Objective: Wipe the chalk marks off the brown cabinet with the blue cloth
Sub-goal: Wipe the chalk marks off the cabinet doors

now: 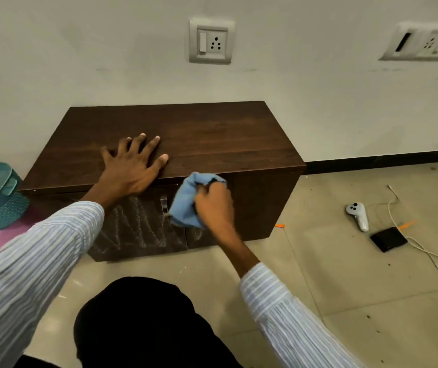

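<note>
Crouched before the brown cabinet (pixel 212 134), the person pressed the left hand (pixel 130 168) flat on its top while the right hand (pixel 214 205) bunched the blue cloth (pixel 186 205) against the front beside the handle (pixel 163 204), chalk marks (pixel 135 227) covering the left door.

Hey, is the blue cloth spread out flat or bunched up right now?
Bunched up. The blue cloth is crumpled in the right hand, its folds pressed against the brown cabinet front beside the metal handle.

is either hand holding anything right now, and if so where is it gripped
The right hand holds the blue cloth, bunched in the fingers at its right side. The left hand holds nothing; it rests flat on the cabinet top.
</note>
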